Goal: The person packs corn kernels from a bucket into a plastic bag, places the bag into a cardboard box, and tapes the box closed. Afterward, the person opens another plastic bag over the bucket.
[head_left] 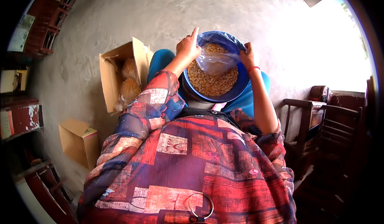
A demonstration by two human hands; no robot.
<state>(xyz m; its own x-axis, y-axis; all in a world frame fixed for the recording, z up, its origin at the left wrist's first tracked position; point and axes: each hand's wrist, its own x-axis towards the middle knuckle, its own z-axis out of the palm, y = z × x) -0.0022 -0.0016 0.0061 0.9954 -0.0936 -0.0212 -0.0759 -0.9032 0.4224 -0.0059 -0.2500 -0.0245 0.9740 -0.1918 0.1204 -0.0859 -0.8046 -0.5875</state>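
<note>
A round blue bucket [245,82] stands between my knees, holding a layer of small yellow-brown kernels [212,84]; they look like dried corn, but the exact kind is unclear. Across its mouth a clear plastic bag [214,62] is stretched, with some kernels showing through or behind it. My left hand [189,46] pinches the bag's left edge, index finger pointing up and away. At the opposite side, my right hand [248,56], with a red bracelet at the wrist, is closed on the bag's edge by the bucket's rim.
To the left an open cardboard box [140,62] holds bagged brownish goods [130,88]. A smaller cardboard box [80,142] sits nearer me on the grey floor [160,8]. Dark wooden furniture [334,124] stands at the right, with more shelving [50,20] along the left.
</note>
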